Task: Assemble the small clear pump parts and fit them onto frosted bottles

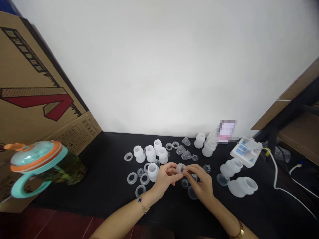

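Both my hands meet at the front middle of the black table. Between the fingertips of my left hand [164,176] is a translucent bottle collar ring [179,168]. My right hand [202,183] pinches the ring's right side, where a small part is mostly hidden by the fingers. Just left of my left hand stands a white bottle [152,172]. Several loose rings, such as a flat ring [132,178], lie beyond it to the left. Partly under my right hand are a clear round disc [192,193] and a silicone nipple [184,183].
Behind my hands are more white bottles [139,154] and clear domed caps [186,155]. Tipped bottles [243,186] lie at right near a white device [246,152] with a cable [275,172]. A large jug [42,159] and cardboard box [37,76] flank the left.
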`<state>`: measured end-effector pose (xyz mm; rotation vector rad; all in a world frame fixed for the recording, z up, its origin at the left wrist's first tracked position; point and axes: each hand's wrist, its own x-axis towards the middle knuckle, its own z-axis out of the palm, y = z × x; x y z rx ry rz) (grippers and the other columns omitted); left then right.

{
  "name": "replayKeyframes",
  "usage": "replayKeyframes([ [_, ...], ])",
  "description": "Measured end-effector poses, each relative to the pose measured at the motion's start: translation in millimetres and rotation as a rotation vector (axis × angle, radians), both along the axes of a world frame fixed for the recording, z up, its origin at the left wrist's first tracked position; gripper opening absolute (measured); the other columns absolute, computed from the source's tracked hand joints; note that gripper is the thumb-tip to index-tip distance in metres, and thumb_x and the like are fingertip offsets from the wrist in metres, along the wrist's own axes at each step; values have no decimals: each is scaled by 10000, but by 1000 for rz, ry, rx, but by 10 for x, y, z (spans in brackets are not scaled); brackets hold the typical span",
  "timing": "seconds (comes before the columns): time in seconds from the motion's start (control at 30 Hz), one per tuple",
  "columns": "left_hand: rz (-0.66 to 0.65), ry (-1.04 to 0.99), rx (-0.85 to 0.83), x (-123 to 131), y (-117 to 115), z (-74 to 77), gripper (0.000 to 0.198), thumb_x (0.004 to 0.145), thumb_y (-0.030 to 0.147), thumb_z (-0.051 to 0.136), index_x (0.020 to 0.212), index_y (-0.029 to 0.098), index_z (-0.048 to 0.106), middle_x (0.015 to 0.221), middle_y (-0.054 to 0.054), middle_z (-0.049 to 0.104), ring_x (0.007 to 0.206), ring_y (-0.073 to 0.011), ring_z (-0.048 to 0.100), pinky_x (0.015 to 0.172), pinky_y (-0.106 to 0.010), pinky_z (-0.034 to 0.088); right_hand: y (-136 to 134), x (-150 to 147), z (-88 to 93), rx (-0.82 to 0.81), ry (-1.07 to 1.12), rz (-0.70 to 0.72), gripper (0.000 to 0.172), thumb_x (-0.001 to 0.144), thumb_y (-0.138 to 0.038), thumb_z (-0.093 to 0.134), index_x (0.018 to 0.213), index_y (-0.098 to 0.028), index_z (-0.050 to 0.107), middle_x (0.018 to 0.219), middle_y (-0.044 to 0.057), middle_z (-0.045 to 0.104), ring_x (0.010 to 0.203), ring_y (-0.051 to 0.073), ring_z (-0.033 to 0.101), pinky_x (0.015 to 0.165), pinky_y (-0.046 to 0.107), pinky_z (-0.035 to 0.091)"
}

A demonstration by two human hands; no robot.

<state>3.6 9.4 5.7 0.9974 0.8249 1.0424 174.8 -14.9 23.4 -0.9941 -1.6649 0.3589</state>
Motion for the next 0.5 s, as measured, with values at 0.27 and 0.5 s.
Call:
replayKeyframes([
  [0.27,1,-9,1,1,-8,11,435,613,399,932,842,141,668,601,23,659,426,-49,431,396,-163,330,7,14,-47,-90,44,18,80,936,-266,683,937,-233,756,857,49,730,714,186,693,636,276,581],
  [0.5,-4,-4,-1,8,3,10,443,609,415,933,831,148,658,575,35,629,430,-54,425,396,-165,326,18,14,-55,-161,114,51,101,934,-306,687,926,-233,757,847,54,730,722,201,701,628,287,587],
])
